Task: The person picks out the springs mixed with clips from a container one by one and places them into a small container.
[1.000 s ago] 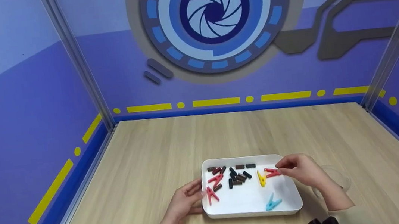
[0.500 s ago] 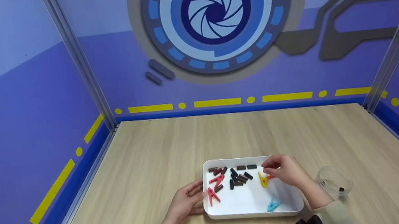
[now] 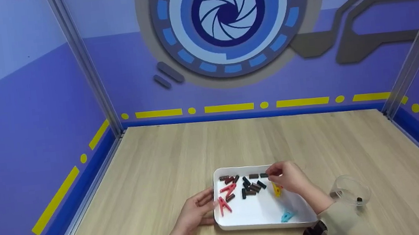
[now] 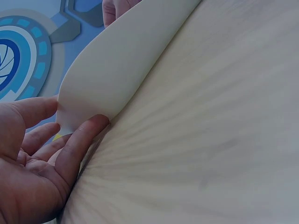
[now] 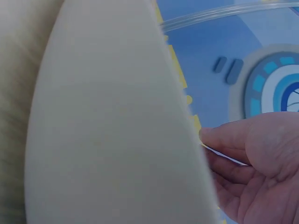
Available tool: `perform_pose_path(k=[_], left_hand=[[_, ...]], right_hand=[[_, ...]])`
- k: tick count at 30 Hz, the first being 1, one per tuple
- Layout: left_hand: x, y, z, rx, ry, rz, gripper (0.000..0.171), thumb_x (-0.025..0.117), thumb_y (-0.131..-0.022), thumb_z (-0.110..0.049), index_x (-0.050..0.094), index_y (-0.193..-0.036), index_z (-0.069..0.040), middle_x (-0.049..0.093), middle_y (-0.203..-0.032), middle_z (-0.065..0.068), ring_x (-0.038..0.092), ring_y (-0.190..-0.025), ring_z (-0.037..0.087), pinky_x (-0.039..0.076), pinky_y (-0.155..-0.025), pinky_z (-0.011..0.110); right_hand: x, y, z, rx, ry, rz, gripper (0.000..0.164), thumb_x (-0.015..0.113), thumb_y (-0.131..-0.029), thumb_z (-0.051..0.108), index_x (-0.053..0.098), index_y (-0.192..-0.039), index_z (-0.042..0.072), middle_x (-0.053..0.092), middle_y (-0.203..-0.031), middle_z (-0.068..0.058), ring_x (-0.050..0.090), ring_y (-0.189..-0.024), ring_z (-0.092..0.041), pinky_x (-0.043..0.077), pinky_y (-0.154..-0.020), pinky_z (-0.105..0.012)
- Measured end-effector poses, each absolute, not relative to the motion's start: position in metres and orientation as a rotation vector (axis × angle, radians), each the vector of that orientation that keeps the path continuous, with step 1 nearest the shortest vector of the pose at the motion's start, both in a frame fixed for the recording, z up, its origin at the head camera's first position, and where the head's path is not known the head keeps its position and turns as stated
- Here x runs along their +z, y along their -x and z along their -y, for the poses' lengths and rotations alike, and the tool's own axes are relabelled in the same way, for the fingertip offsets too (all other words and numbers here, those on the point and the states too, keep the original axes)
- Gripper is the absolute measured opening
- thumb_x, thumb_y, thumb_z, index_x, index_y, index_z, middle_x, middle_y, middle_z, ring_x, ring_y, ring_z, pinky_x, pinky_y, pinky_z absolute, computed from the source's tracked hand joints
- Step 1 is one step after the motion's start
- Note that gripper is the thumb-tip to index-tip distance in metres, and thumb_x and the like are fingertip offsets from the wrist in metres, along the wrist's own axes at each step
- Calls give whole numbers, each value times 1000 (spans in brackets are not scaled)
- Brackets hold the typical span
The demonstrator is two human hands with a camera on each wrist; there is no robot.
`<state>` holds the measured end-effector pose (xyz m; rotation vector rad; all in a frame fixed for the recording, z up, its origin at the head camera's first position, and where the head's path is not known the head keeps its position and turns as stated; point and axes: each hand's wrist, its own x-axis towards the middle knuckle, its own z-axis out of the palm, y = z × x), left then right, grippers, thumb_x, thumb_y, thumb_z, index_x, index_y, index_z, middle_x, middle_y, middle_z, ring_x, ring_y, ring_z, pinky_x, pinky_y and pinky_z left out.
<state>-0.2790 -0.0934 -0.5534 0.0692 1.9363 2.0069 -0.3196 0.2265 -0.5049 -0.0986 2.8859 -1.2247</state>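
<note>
A white rectangular tray [image 3: 260, 220] stands on the table, holding several small dark brown and black cylinders [image 3: 255, 187]. Two red clothespins lie at its left: one red clothespin [image 3: 224, 205] nearer, another red clothespin [image 3: 228, 189] farther. A yellow clothespin [image 3: 277, 190] and a light-blue clothespin [image 3: 286, 216] lie at the right; another red one is mostly hidden under my right hand. My left hand [image 3: 194, 212] touches the tray's left wall with relaxed fingers. My right hand [image 3: 289, 177] reaches over the tray, bent fingertips beside a black cylinder [image 3: 264, 175]. Their contact is unclear.
Right of the tray stands a clear round container [image 3: 352, 192] with a small dark piece inside, near my right forearm. The wooden table [image 3: 181, 148] is bounded by blue-purple panels at the back and sides.
My right hand has moved left across the tray, from the red clothespin at the right towards the black cylinder, uncovering the clear container. My left hand stays at the tray wall.
</note>
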Motion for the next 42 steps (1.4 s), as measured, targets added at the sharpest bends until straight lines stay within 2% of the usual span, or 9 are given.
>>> perform_pose_path(k=[6,11,22,35,42], left_hand=[[-554,279,92,2017,-67,-1939,62,71,-97,-16,47,-154,-7,50,-155,22,73,-109,25,66,-69,42],[-554,279,92,2015,-63,-1939,61,71,-98,-16,47,-154,-8,51,-155,21,73,-108,25,65,-68,41],[-554,279,94,2026,-87,-1910,62,69,-98,-16,46,-154,-6,46,-158,22,70,-115,26,66,-72,43],[-553,280,93,2024,-60,-1927,63,71,-97,-16,47,-154,-8,48,-157,21,72,-112,24,66,-70,42],[-554,279,94,2027,-67,-1913,64,71,-97,-15,46,-155,-7,48,-157,22,72,-112,24,66,-70,43]], right_hand=[[-509,323,-219,-1081,176,-2973,14,75,-89,-1,78,-100,4,78,-100,-8,71,-100,-26,58,-91,-47],[-511,325,-217,-961,218,-3001,16,75,-89,-1,78,-104,5,77,-108,-10,69,-110,-32,56,-99,-52],[-518,330,-215,-878,253,-3035,20,73,-87,-5,77,-104,4,77,-105,-10,70,-104,-28,58,-95,-49],[-519,335,-211,-779,349,-3098,21,73,-83,-11,79,-97,3,71,-90,-6,67,-87,-20,61,-87,-44],[-522,336,-212,-791,281,-3056,21,75,-83,-9,79,-100,3,74,-92,-7,67,-86,-19,61,-85,-43]])
